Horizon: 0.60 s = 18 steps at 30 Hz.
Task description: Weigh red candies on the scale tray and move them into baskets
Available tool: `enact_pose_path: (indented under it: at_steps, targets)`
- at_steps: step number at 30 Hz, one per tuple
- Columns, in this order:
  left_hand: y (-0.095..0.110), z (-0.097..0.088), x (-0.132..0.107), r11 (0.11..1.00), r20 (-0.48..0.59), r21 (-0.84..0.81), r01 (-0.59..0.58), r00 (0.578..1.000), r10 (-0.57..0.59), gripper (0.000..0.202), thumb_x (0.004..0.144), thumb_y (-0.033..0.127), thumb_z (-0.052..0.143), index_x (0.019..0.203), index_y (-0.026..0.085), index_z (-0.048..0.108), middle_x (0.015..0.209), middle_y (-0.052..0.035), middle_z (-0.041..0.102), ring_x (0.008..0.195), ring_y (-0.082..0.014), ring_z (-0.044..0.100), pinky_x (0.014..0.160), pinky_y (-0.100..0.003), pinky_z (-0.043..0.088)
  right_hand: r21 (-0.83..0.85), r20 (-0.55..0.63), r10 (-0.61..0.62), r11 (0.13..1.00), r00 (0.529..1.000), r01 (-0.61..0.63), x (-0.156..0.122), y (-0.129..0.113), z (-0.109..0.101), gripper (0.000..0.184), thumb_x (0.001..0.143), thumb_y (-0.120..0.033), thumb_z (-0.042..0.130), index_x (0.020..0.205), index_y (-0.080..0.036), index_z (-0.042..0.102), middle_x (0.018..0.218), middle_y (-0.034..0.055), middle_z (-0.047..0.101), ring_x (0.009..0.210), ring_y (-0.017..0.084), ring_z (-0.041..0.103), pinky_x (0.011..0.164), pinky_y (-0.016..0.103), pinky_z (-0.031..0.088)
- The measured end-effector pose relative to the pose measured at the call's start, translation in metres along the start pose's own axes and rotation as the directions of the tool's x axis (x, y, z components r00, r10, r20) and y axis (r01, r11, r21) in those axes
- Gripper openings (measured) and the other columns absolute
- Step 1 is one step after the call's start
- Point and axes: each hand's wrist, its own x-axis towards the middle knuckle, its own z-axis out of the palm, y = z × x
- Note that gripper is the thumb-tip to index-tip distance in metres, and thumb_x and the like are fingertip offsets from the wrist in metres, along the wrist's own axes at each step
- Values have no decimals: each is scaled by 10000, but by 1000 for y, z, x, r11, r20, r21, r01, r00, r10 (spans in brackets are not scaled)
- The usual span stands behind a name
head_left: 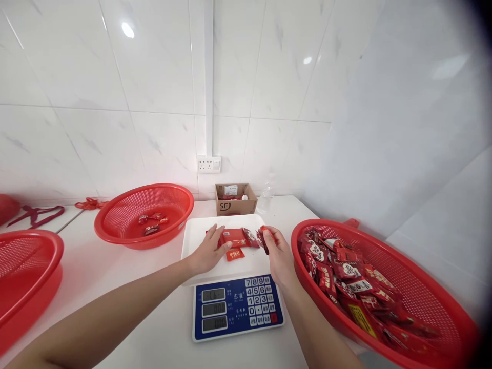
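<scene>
My left hand (207,252) lies over the left side of the white weighing tray (192,238), thumb and fingers apart, touching the edge of a red packet (233,236). My right hand (280,255) pinches a small red-and-dark candy packet (264,240) above the tray's right side. Close to it on the tray is a patterned red-and-white packet (250,238), and a small flat red packet (234,254) with pale lettering lies nearer to me. The tray belongs to a blue digital scale (238,307) with three displays and a keypad.
At right, a red plastic basket (434,271) holds many wrapped candies (351,270). Another red basket (115,205) at left has a few packets inside, and a third (31,266) is cut off by the frame. Behind the scale stands a cardboard box (235,206), near the tiled wall.
</scene>
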Motion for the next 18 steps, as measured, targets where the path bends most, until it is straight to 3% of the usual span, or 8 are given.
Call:
enact_pose_path:
  at_steps: [3, 7, 10, 13, 18]
  targets:
    - [13, 8, -11, 994, -4, -111, -26, 1000, 25, 721, 843, 624, 283, 1412, 190, 199, 1510, -123, 101, 1376, -241, 55, 1088, -446, 214, -28, 34, 8, 1000, 999, -7, -4, -1, 2, 361, 768, -522, 543, 966, -223, 585, 988, 46, 655, 918, 211, 591, 795, 354, 489]
    - [19, 12, -17, 994, -30, -89, -62, 998, 60, 687, 861, 565, 319, 1418, 189, 175, 1514, -111, 95, 1377, -243, -10, 1102, -486, 127, -68, 81, 9, 998, 997, -4, -9, -1, 8, 346, 783, -518, 524, 967, -230, 583, 977, 37, 656, 850, 194, 594, 729, 326, 491]
    - [17, 13, -16, 992, -62, -84, -93, 994, 88, 663, 868, 531, 337, 1415, 194, 173, 1510, -123, 110, 1377, -256, -7, 1096, -513, 112, -91, 99, -13, 996, 995, 22, -10, 1, 16, 349, 789, -521, 508, 967, -231, 586, 964, 46, 656, 827, 196, 595, 696, 328, 495]
    - [11, 13, -15, 994, -72, -70, -83, 994, 78, 648, 863, 519, 366, 1407, 208, 202, 1503, -127, 143, 1375, -271, 30, 1088, -521, 153, -62, 86, -57, 996, 995, 63, -10, -1, 20, 336, 794, -505, 509, 968, -229, 591, 1009, 55, 649, 927, 211, 590, 790, 354, 489]
    - [1, 11, -17, 992, -6, 11, -124, 992, 124, 657, 847, 573, 369, 1399, 238, 252, 1509, -107, 128, 1376, -273, 10, 1087, -532, 144, -91, 12, -96, 991, 995, 97, -19, -8, 5, 312, 807, -484, 513, 984, -237, 583, 1035, 47, 641, 954, 201, 585, 858, 359, 464]
